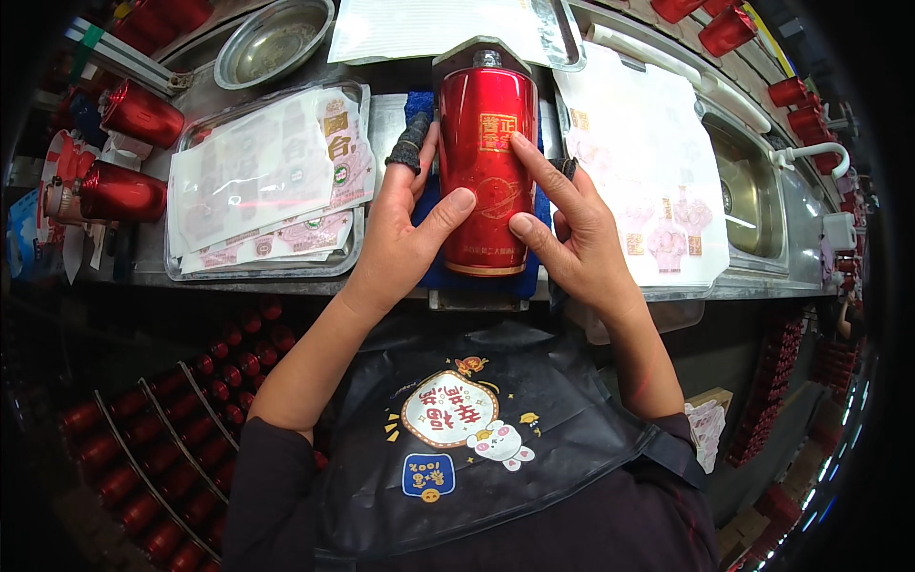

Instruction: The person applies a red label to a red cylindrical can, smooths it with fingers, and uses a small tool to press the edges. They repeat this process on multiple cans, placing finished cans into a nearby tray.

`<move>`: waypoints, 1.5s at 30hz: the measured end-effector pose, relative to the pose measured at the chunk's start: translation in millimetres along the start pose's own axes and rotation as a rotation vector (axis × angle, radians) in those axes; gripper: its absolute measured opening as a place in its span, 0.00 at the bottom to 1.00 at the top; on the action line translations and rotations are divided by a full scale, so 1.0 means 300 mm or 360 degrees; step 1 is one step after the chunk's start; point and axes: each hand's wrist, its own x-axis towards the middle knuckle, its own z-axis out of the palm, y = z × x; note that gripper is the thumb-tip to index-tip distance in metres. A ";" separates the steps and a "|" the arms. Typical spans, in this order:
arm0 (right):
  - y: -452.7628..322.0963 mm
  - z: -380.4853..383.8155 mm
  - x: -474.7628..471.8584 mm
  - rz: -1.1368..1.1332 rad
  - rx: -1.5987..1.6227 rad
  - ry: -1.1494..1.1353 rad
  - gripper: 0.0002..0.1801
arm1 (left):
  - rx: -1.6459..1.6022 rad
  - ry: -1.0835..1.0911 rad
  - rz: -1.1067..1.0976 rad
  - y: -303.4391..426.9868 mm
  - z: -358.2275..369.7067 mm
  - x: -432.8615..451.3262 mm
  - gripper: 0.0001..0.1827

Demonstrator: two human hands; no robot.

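A glossy red bottle (pixel 472 175) lies on a blue cloth (pixel 525 282) in front of me, its clear neck pointing away. It carries a gold square decal (pixel 490 131) with writing and a round gold emblem below that. My left hand (pixel 407 207) holds the bottle's left side, thumb on the front face. From the right, my right hand (pixel 582 222) holds it too. Its index fingertip presses the right edge of the gold decal, and the thumb rests lower on the bottle. Dark knitted covers wrap fingers on both hands, some hidden behind the bottle.
Left of the bottle, a metal tray (pixel 268 270) bears stacked printed decal sheets (pixel 254 179). More decal sheets (pixel 643 179) lie at right, beside a steel sink (pixel 750 193). A metal bowl (pixel 275 43) stands behind. Racked red bottles (pixel 157 465) fill the lower left.
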 end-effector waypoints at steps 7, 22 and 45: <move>-0.006 -0.013 0.004 0.0013 -0.0034 -0.0039 0.37 | 0.0005 0.0002 0.0009 0.003 0.001 -0.001 0.43; -0.021 -0.018 0.013 -0.0002 -0.0099 -0.0076 0.39 | -0.0008 0.0014 0.0003 0.009 0.012 -0.011 0.44; -0.028 -0.110 0.012 0.0380 0.1323 0.0393 0.34 | 0.0278 0.0018 0.0093 0.006 0.003 -0.046 0.49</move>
